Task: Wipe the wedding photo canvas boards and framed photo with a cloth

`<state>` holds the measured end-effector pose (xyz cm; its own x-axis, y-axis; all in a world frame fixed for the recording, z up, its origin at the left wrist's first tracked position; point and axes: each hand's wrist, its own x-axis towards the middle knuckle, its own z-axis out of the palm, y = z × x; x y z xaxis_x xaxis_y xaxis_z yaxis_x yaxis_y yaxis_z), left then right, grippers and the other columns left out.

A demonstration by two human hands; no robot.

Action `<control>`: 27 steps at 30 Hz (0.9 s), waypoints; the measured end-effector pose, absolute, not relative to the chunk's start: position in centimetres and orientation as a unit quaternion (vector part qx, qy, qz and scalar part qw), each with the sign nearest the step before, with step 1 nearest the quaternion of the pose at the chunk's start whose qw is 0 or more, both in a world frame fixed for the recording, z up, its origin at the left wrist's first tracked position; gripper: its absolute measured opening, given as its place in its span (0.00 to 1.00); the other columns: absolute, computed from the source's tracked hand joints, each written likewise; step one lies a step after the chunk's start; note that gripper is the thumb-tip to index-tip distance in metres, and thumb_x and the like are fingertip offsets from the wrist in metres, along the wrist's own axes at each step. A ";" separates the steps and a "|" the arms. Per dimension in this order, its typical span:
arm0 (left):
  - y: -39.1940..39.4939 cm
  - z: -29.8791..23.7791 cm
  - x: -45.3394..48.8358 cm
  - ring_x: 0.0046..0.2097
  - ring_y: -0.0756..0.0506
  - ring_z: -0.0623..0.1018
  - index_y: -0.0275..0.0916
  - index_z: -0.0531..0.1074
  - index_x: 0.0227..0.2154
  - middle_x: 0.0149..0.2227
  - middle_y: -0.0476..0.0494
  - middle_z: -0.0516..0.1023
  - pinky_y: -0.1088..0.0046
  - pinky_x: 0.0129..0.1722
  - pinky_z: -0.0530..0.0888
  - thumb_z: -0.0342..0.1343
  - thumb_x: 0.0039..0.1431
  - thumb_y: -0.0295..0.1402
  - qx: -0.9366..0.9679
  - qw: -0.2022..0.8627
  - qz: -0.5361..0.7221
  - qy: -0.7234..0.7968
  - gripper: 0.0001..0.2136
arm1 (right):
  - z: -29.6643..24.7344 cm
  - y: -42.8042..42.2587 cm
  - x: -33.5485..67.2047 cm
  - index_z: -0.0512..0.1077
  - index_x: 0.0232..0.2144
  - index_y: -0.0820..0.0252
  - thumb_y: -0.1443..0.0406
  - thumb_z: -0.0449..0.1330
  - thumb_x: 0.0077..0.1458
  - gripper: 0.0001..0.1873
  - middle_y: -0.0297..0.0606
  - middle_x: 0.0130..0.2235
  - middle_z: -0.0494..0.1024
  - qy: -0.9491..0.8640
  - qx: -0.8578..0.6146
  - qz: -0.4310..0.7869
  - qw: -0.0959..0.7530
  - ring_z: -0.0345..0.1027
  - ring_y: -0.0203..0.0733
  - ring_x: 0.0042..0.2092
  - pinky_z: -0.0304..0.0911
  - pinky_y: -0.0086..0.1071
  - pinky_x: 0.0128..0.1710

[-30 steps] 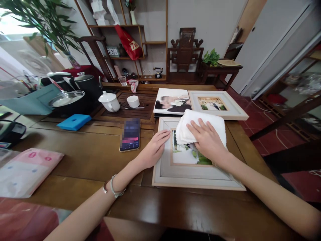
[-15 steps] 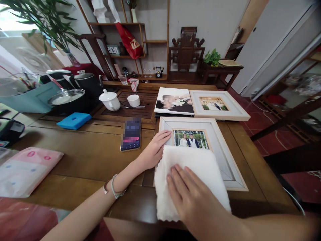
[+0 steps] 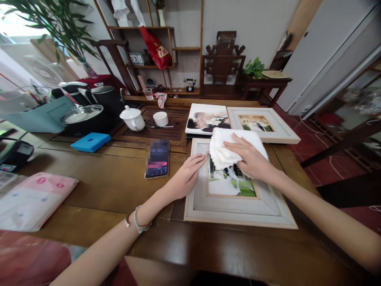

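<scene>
A picture frame (image 3: 238, 216) with a pale border and a wedding photo lies flat on the wooden table. Along its left edge rests my left hand (image 3: 190, 174), fingers stretched out over the border. My right hand (image 3: 248, 157) presses a folded white cloth (image 3: 222, 151) onto the frame's upper part, with the fingers spread over the cloth. The cloth covers the top of the photo and the upper border. Touching or nearly touching the cloth from behind are a frameless photo panel (image 3: 205, 109) and a second framed photo (image 3: 285, 129).
A phone (image 3: 157, 159) lies left of the frame. Further left are a blue block (image 3: 91, 142) and a pink-and-white package (image 3: 38, 202). A lidded white cup (image 3: 132, 119) and a small white bowl (image 3: 160, 119) stand on the tea tray (image 3: 175, 133). The table's right edge is near the frame.
My right hand has moved the cloth away from me, from the frame's near part up to its far border. The lower photo and near border are uncovered now. My left hand stays on the left edge.
</scene>
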<state>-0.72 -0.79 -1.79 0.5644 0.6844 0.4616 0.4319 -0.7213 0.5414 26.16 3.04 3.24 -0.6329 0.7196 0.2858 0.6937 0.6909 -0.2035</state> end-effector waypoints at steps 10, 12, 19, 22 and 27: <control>-0.6 -2.2 -0.9 0.65 0.38 0.63 0.39 0.64 0.61 0.61 0.34 0.67 0.46 0.63 0.63 0.43 0.68 0.25 0.856 0.190 0.350 0.330 0.20 | 4.2 7.6 23.8 0.71 0.54 0.58 0.80 0.49 0.37 0.40 0.41 0.59 0.72 -0.951 -0.258 0.116 0.122 0.53 0.50 0.66 0.51 0.54 0.62; -0.7 -2.2 -0.8 0.66 0.38 0.62 0.39 0.63 0.62 0.62 0.33 0.66 0.46 0.64 0.62 0.42 0.68 0.25 0.855 0.198 0.348 0.330 0.21 | 4.5 5.7 25.1 0.72 0.53 0.58 0.80 0.49 0.38 0.38 0.41 0.58 0.73 -0.949 -0.279 0.105 0.101 0.53 0.51 0.65 0.52 0.55 0.62; -0.9 -1.7 -0.8 0.67 0.39 0.60 0.38 0.61 0.63 0.64 0.34 0.64 0.47 0.65 0.60 0.41 0.68 0.24 0.856 0.205 0.333 0.339 0.22 | 6.8 -7.6 27.8 0.74 0.51 0.56 0.80 0.50 0.34 0.39 0.38 0.58 0.74 -0.933 -0.350 0.073 0.027 0.61 0.55 0.62 0.63 0.51 0.57; -0.9 -1.6 -0.9 0.67 0.39 0.60 0.40 0.61 0.64 0.64 0.35 0.63 0.46 0.65 0.60 0.41 0.68 0.24 0.857 0.205 0.331 0.337 0.22 | 6.9 -10.3 27.8 0.72 0.53 0.54 0.80 0.50 0.33 0.42 0.36 0.60 0.72 -0.941 -0.324 0.093 0.039 0.63 0.49 0.62 0.64 0.45 0.58; -0.8 -1.7 -0.9 0.67 0.39 0.60 0.41 0.61 0.63 0.64 0.36 0.64 0.45 0.65 0.60 0.42 0.68 0.25 0.857 0.208 0.335 0.332 0.22 | 4.4 -6.1 28.1 0.69 0.56 0.58 0.78 0.52 0.35 0.41 0.41 0.62 0.69 -0.921 -0.372 0.080 0.087 0.58 0.49 0.65 0.55 0.52 0.63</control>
<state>-0.89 -0.76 -1.71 0.5546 0.7087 0.4360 0.4293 -0.6926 0.5797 28.14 -6.06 4.40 -0.7075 0.6994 0.1015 0.6716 0.7101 -0.2118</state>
